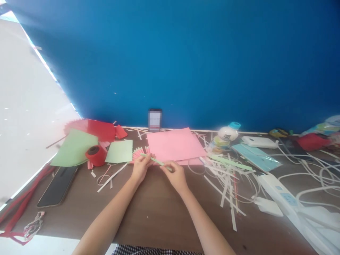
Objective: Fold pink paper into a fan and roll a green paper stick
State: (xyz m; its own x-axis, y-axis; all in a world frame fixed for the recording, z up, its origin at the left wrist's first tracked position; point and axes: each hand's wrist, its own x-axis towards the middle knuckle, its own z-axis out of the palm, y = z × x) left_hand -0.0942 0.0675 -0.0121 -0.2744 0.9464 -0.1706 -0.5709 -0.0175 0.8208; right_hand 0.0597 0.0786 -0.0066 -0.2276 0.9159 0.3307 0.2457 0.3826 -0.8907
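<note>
A narrow green paper strip [157, 161] runs between my two hands over the dark table. My left hand [142, 166] pinches its left end, and my right hand [174, 171] pinches its right end with fingers closed. Just behind my left hand lies a pleated pink and green paper piece [137, 152]; whether the hand touches it is unclear. Large pink sheets [175, 145] lie right behind both hands. A green square sheet [119, 151] is to the left of the pleated piece.
At left are a red spool [96, 155], a larger green sheet [75, 147] and a dark phone [57, 186]. To the right lie paper scraps [225, 180], a bottle [227, 134], a power strip [284, 198] and tangled cables. Another phone [154, 120] leans on the blue wall.
</note>
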